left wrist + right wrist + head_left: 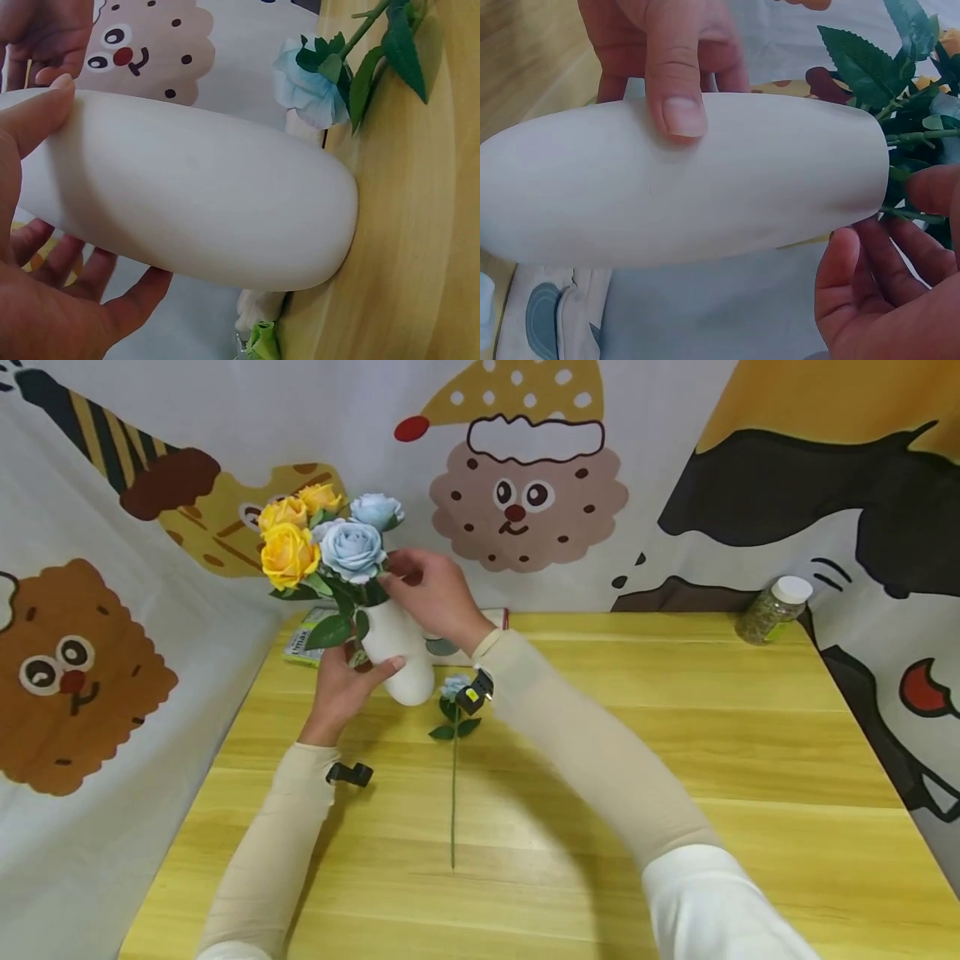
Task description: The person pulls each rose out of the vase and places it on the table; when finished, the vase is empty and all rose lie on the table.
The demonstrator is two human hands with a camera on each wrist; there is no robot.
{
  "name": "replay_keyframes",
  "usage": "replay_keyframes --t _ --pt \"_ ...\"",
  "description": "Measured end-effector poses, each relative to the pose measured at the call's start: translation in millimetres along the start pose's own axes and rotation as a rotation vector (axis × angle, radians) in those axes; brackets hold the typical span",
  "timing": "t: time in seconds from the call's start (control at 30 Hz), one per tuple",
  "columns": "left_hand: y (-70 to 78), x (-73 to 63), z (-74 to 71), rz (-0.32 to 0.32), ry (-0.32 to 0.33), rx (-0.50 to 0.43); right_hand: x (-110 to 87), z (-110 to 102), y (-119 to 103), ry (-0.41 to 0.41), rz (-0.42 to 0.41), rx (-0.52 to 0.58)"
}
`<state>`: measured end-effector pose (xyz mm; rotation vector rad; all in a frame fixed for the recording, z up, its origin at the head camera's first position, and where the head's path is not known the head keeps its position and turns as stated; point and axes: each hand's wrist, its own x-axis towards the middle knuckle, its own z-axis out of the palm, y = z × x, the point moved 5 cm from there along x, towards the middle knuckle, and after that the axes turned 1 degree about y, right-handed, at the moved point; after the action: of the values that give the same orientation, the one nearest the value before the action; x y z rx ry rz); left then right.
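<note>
A white vase (397,647), tilted with its mouth toward the back left, holds several yellow roses (288,556) and blue roses (352,552) with green leaves. My left hand (341,685) grips the vase's side, the thumb across the front and the fingers behind, as the left wrist view shows. At the mouth, my right hand (435,597) has thumb and fingers around a green stem (911,216) of a blue rose. Another blue rose (453,777) lies on the table in front of the vase, its stem pointing toward me.
Behind the vase are a green-and-white packet (298,642) and a pale flat item (491,620) with a red edge. A white-lidded jar (772,610) stands at the table's far right corner. Cartoon-printed cloth (540,585) hangs along the back and sides of the wooden table (600,710).
</note>
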<state>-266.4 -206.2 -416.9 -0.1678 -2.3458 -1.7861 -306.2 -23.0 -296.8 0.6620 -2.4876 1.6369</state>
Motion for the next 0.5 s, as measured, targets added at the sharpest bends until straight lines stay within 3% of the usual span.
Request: replay_keyframes --t 0.3,0.5 --pt "0.2 -4.1 -1.4 -0.012 0.014 0.012 6.5 3.0 -0.3 0.018 0.055 0.011" --pt "0.0 -4.0 -2.3 -0.007 0.012 0.014 4.8 -4.1 -7.7 0.084 -0.002 0.072"
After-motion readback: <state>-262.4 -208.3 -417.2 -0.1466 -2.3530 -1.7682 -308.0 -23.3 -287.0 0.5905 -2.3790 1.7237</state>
